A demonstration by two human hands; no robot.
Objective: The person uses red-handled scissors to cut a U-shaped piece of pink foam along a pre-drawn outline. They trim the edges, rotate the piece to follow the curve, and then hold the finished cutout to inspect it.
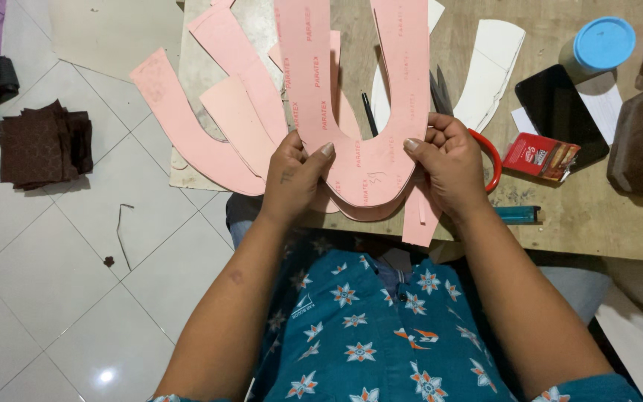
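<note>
Both hands, left hand (295,175) and right hand (448,160), pinch a pink U-shaped sheet (362,112) in their fingers at the worktop's (560,231) near edge, a red packet (541,156) lying right.

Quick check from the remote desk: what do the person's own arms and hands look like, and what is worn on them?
Both forearms are bare down to the left hand and right hand; no gloves, rings, watch or bracelets show. Fingernails are short and unpainted. A small dark mark sits on the back of the left hand. Teal sleeve edges show at the bottom of the view, matching the teal garment printed with white and orange star flowers.
</note>
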